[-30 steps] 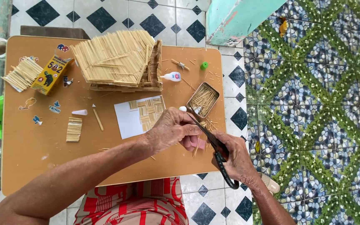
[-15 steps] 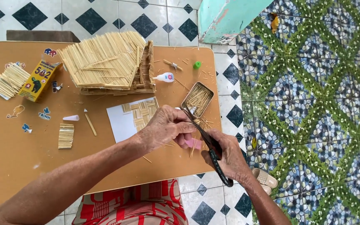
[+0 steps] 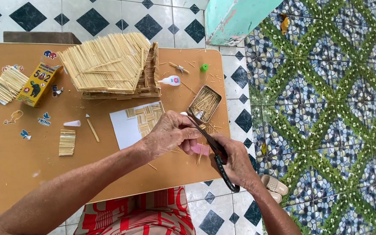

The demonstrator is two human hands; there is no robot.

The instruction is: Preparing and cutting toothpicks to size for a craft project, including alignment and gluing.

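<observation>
Currently the right hand (image 3: pixel 236 163) grips a pair of black-handled scissors (image 3: pixel 212 146), fingers through the loops, blades pointing up and away toward the metal tray (image 3: pixel 205 103) of thin sticks; the blades look closed or nearly so around the point where the left hand meets them. Left hand (image 3: pixel 170 132) is clenched in a pinch, fingertips curled around something small at the blade, most likely a single thin stick, though the piece itself is hidden under the fingers. Both hands sit over the near right part of the worktop (image 3: pixel 22 174), just below the tray and just right of the white card (image 3: pixel 129 124) carrying small woven stick panels. Loose offcuts (image 3: pixel 201 152) lie under the hands. Judgement on handling: the sticks are very light, stiff along their length but brittle, so they should snap or splinter if bent or squeezed sideways; cut ends will likely fly off if unsupported. Best hold appears to be a fingertip pinch close to the cut line, which keeps the short piece from flexing. Scissors are rigid and heavier, well held by the loops. Elsewhere: a large stick-built roofed model (image 3: pixel 114 65) stands at the far centre, fragile by the look of its glued layers; a small glue bottle (image 3: pixel 170 80) and green cap (image 3: pixel 204 67) lie to its right; a yellow box (image 3: pixel 38 82), a loose bundle of sticks (image 3: pixel 5 85) and a small finished stick panel (image 3: pixel 67 142) sit on the left, well apart from the hands
</observation>
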